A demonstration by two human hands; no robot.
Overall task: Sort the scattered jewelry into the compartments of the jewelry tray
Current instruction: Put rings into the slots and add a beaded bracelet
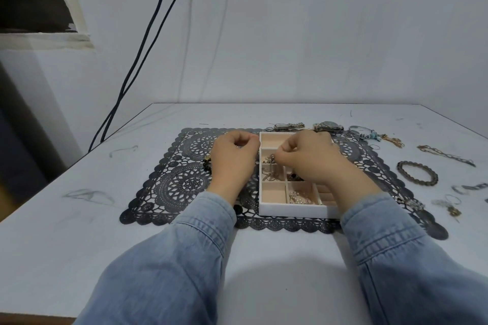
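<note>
The white jewelry tray [290, 210] is sitting on one dark lace mat [179, 182] on the table [79, 232]. The right hand [309, 155] is hanging over the tray. Its thumb and first finger are pinching a small silver piece [270, 159] just above a box on the tray's left side. The left hand [232, 158] is sitting just left of the tray with its fingers curled in, and I cannot tell if they are holding anything. One dark beaded piece [207, 163] is lying farther left of the tray. Inside the tray, three boxes are holding things: silver chains [272, 176], a dark piece [294, 177] and a pearly piece [301, 198]. Two watches [287, 126] are lying just behind the tray. Well to the right of the tray, one round beaded bracelet [417, 173] and one long chain [446, 155] are lying on the table.
</note>
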